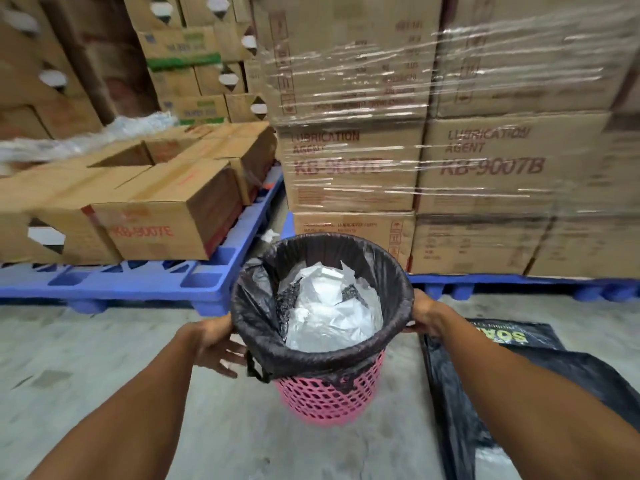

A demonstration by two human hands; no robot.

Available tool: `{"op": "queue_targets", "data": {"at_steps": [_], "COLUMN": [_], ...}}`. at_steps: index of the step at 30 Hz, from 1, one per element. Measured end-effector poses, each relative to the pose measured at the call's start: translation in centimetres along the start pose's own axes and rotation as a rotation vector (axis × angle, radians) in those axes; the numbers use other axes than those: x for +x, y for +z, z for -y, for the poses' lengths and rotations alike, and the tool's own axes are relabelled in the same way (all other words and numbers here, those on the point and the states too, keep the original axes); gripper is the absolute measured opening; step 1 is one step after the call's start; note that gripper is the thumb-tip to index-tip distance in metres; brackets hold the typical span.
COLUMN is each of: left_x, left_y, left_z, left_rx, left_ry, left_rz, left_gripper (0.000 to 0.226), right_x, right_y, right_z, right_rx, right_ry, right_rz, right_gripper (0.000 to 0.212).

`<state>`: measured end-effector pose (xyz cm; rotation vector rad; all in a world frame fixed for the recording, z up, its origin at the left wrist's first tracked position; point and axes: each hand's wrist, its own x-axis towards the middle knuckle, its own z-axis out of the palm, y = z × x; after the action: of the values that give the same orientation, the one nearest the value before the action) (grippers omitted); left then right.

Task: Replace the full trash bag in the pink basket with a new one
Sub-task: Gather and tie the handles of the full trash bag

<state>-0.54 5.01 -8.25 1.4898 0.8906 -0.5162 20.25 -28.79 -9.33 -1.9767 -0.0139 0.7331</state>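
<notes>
A pink mesh basket (327, 400) stands on the concrete floor in the middle of the view. A black trash bag (256, 317) lines it, folded over the rim, and holds crumpled white paper and plastic (329, 313). My left hand (216, 344) is at the left side of the rim, fingers spread against the bag. My right hand (424, 315) grips the bag's edge on the right side of the rim. A flat black bag (519, 386) with a yellow-lettered pack lies on the floor to the right.
Blue plastic pallets (138, 280) carry cardboard boxes (166, 216) at the left. A tall stack of shrink-wrapped boxes (450, 150) stands right behind the basket. Bare grey concrete floor (104, 358) lies in front of the pallets.
</notes>
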Motion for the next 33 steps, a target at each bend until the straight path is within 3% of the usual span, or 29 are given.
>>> {"op": "queue_targets", "data": {"at_steps": [3, 7, 10, 14, 17, 22, 28, 33], "left_x": [-0.7, -1.6, -3.0, -4.4, -4.6, -6.5, -5.9, -7.8], "left_y": [-0.1, -0.9, -1.2, -0.1, 0.3, 1.0, 1.9, 3.0], "left_z": [0.5, -0.8, -2.9, -4.0, -3.9, -5.2, -6.3, -7.8], "left_rx": [-0.108, -0.408, -0.380, -0.236, -0.134, 0.118, 0.324, 0.630], "left_ry": [0.075, 0.200, 0.262, 0.298, 0.290, 0.273, 0.302, 0.239], "left_rz": [-0.057, -0.146, -0.110, -0.161, -0.266, -0.343, -0.409, -0.529], "left_gripper": [0.026, 0.047, 0.065, 0.050, 0.050, 0.042, 0.045, 0.049], "right_x": [-1.1, -1.9, -2.5, -4.4, -7.2, -13.5, -16.3, -15.5], "right_y": [-0.5, -2.5, -4.4, -5.7, -4.6, -0.6, 0.0, -2.6], "right_z": [-0.4, 0.1, 2.5, 7.3, 10.6, 16.6, 18.5, 17.4], "right_rx": [-0.089, -0.048, 0.013, 0.071, -0.039, -0.176, -0.154, -0.130], "right_ry": [0.001, -0.045, -0.179, -0.423, -0.535, -0.626, -0.641, -0.591], "right_rz": [-0.032, -0.141, -0.272, -0.390, -0.288, 0.167, 0.161, 0.061], "right_gripper": [0.026, 0.032, 0.035, 0.037, 0.026, 0.020, 0.020, 0.020]}}
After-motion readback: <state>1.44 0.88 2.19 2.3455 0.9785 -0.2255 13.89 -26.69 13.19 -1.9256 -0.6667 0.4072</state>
